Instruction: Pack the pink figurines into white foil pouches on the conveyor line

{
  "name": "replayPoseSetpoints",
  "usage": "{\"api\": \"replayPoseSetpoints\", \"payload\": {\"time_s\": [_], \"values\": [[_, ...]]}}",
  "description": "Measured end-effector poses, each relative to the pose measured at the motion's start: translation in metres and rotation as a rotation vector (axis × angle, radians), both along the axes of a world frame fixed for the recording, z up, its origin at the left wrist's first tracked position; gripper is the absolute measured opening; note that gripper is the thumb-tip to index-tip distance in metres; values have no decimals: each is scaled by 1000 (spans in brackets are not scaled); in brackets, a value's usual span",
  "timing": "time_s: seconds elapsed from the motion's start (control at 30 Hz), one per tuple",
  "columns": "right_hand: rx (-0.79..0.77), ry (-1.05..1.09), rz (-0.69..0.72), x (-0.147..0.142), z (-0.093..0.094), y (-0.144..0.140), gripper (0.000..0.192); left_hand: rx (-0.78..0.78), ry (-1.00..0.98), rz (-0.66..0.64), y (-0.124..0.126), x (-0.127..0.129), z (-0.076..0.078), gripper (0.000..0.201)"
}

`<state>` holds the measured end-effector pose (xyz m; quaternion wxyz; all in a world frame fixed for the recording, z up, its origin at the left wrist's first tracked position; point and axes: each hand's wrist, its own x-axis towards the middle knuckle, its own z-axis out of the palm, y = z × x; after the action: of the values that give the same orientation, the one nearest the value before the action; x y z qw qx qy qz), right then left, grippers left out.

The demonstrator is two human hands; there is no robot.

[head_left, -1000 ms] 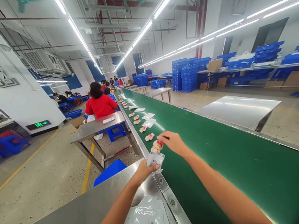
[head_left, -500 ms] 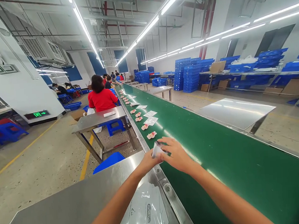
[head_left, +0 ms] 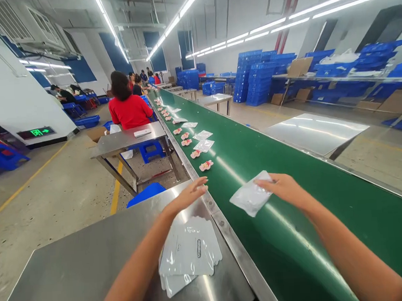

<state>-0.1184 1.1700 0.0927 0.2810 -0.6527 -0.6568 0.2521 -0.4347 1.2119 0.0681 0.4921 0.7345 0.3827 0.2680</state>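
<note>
My right hand [head_left: 283, 186] pinches a clear plastic bag [head_left: 250, 197] by its far right corner, above the green conveyor belt [head_left: 312, 207]. My left hand [head_left: 191, 193] holds nothing, its fingers stretched out over the belt's metal edge. Just past its fingertips a small pink-and-white plush-like figure [head_left: 206, 165] lies on the belt, and several more run in a line away from me. Under my left forearm, a fanned stack of clear-and-white plastic bags [head_left: 192, 247] with a dark printed label lies on the steel table [head_left: 92, 259].
Flat clear bags [head_left: 204, 146] lie beside the figures on the belt. A person in a red top [head_left: 129, 110] sits at the left of the belt, by another steel table [head_left: 126, 140]. A blue stool [head_left: 145, 194] stands at my table's far side. Blue crates [head_left: 261, 82] are stacked to the right.
My hands have parted. The right has moved right over the belt with the bag, now spread flat; the left has let go of it and opened. The view has tilted down a little.
</note>
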Motion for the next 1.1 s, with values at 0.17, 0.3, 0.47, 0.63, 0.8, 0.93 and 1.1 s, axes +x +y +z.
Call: {"api": "replayPoseSetpoints", "payload": {"time_s": [0.17, 0.3, 0.47, 0.63, 0.8, 0.93, 1.1], "values": [[-301, 16, -46, 85, -54, -8, 31, 261, 564, 30, -28, -47, -32, 40], [-439, -13, -197, 121, -67, -23, 32, 390, 673, -6, -49, -45, -47, 44], [-20, -417, -417, 86, -42, -32, 51, 362, 575, -86, -47, -45, -57, 21], [154, -194, 43, -35, -39, -31, 35, 444, 545, 11, -44, -56, -73, 21], [212, -70, 495, -141, -65, -23, 36, 619, 424, 137, -52, -62, -65, 18], [373, -136, 591, -169, -59, -15, 18, 318, 381, 121, -50, -65, -20, 23], [226, 32, 608, -156, -28, 26, 14, -165, 281, -162, -30, -58, 16, 39]]}}
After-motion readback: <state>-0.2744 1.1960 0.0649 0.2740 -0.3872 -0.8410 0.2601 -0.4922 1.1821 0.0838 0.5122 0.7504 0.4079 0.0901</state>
